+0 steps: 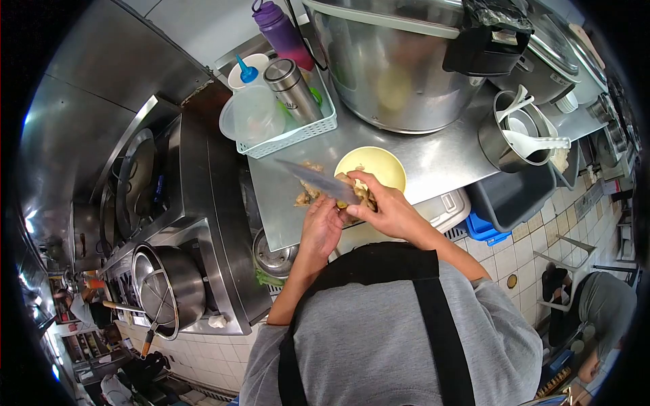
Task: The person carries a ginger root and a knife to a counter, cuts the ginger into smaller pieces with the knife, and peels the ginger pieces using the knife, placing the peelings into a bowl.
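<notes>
In the head view my right hand [386,206] is closed around a knife [318,181], its wide blade pointing left over the counter. Beneath the blade, my left hand [323,223] has its fingers curled on a piece of ginger [342,204], partly hidden by the knife. Brown peelings and scraps [305,197] lie on the steel counter left of the blade. Just beyond my right hand sits a pale yellow bowl [386,162] with a few bits in it. More knobbly brown pieces show between the bowl and my fingers; the knife handle is mostly covered.
A large steel pot [399,88] stands behind the bowl. To its left, a pale basket [298,139] holds a flask and containers. A steel pot with ladles [504,152] is at the right. At left, a stove carries another pot [186,291]. A person [606,311] sits lower right.
</notes>
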A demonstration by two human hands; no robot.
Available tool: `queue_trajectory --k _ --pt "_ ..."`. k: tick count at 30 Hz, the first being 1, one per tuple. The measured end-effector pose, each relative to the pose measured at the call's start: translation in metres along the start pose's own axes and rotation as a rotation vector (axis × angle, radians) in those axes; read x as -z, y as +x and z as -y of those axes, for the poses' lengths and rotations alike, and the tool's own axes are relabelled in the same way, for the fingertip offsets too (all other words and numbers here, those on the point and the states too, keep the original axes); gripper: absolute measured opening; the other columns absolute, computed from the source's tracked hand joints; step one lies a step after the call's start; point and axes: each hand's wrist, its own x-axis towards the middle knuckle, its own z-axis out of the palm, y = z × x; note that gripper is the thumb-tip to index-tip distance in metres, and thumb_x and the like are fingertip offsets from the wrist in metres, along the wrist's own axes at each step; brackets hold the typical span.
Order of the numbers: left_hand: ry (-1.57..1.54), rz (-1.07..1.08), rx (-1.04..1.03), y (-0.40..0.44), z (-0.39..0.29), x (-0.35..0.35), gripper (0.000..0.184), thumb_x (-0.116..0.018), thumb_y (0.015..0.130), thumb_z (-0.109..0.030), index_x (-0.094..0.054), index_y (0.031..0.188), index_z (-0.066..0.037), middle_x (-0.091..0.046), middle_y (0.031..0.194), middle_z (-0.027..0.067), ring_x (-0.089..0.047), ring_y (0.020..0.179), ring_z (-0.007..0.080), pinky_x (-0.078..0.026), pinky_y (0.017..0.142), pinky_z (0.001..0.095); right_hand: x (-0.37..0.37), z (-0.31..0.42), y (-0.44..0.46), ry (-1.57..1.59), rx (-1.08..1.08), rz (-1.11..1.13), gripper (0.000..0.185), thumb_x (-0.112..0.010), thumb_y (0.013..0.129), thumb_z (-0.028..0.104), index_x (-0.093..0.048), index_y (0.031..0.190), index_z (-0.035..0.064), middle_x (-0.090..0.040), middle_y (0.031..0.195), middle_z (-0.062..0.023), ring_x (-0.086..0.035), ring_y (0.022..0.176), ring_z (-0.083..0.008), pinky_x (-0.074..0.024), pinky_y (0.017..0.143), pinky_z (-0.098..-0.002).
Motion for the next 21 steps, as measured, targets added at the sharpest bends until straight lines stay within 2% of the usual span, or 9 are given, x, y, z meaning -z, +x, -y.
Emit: queue_trajectory --k 1,4,7,10,13,16,19,21 --pt "0.018 0.000 -0.003 -0.001 0.000 0.000 0.024 -0.051 0.095 -0.013 -0.053 0.116 -0.003 -0.060 0.112 0.0076 -0.061 0.098 0.0165 -0.052 0.082 0.0294 0.001 0.004 0.000 -0.016 -0.026 0.027 0.065 -0.068 0.083 0.034 -0.035 0.135 0.0125 -0.064 0.086 -0.0220 -0.064 0.082 -0.0390 -0.0495 0.072 -0.0420" --pt "0.035 -0.024 -0.027 -0.002 0.002 0.000 0.023 -0.053 0.094 -0.012 -0.054 0.115 -0.003 -0.062 0.109 0.0073 -0.061 0.097 0.0165 -0.053 0.080 0.0296 0.003 0.014 0.000 -0.077 -0.064 0.078 0.068 -0.066 0.082 0.039 -0.034 0.135 0.0115 -0.063 0.089 -0.0265 -0.063 0.082 -0.0419 -0.0492 0.071 -0.0453" --pt "0.063 0.004 -0.049 -0.001 0.004 0.005 0.027 -0.054 0.093 -0.011 -0.053 0.119 -0.002 -0.061 0.110 0.0070 -0.061 0.098 0.0161 -0.052 0.082 0.0297 0.000 0.010 0.001 -0.090 -0.064 0.054 0.069 -0.067 0.081 0.040 -0.034 0.134 0.0111 -0.063 0.088 -0.0268 -0.063 0.083 -0.0425 -0.0491 0.071 -0.0459" --pt "0.098 0.022 -0.059 -0.002 0.000 -0.001 0.032 -0.053 0.093 -0.010 -0.051 0.124 -0.001 -0.060 0.114 0.0066 -0.060 0.100 0.0154 -0.051 0.084 0.0292 -0.003 0.005 0.004 -0.043 -0.011 0.015 0.065 -0.070 0.081 0.034 -0.036 0.130 0.0096 -0.063 0.091 -0.0256 -0.063 0.083 -0.0420 -0.0492 0.071 -0.0441" --pt "0.127 0.044 -0.054 -0.003 0.000 -0.001 0.038 -0.053 0.094 -0.009 -0.047 0.130 -0.001 -0.058 0.118 0.0069 -0.059 0.103 0.0153 -0.050 0.087 0.0292 0.002 0.012 0.005 0.015 -0.087 0.079 0.058 -0.068 0.082 0.034 -0.038 0.123 0.0083 -0.061 0.092 -0.0239 -0.063 0.082 -0.0390 -0.0493 0.075 -0.0440" --pt "0.205 0.102 -0.048 -0.010 0.000 -0.010 0.040 -0.050 0.095 -0.011 -0.044 0.133 -0.001 -0.056 0.122 0.0080 -0.058 0.104 0.0158 -0.049 0.089 0.0299 -0.010 -0.017 0.012 0.155 0.020 -0.051 0.051 -0.064 0.085 0.040 -0.039 0.116 0.0083 -0.062 0.079 -0.0214 -0.064 0.068 -0.0344 -0.0493 0.061 -0.0409" --pt "0.134 0.134 0.021 -0.011 -0.003 -0.015 0.041 -0.047 0.097 -0.014 -0.041 0.136 -0.002 -0.055 0.123 0.0091 -0.059 0.104 0.0164 -0.049 0.089 0.0300 0.001 -0.024 0.019 0.680 -0.357 0.131 0.044 -0.059 0.088 0.041 -0.040 0.111 0.0091 -0.059 0.072 -0.0160 -0.059 0.056 -0.0246 -0.0470 0.054 -0.0370" --pt "0.049 0.137 0.041 -0.008 -0.006 -0.014 0.041 -0.046 0.097 -0.015 -0.040 0.136 -0.002 -0.055 0.124 0.0097 -0.058 0.105 0.0173 -0.050 0.089 0.0303 0.005 -0.017 0.017 0.519 -0.373 0.094 0.044 -0.057 0.090 0.043 -0.041 0.113 0.0091 -0.058 0.070 -0.0134 -0.056 0.053 -0.0206 -0.0454 0.052 -0.0357"
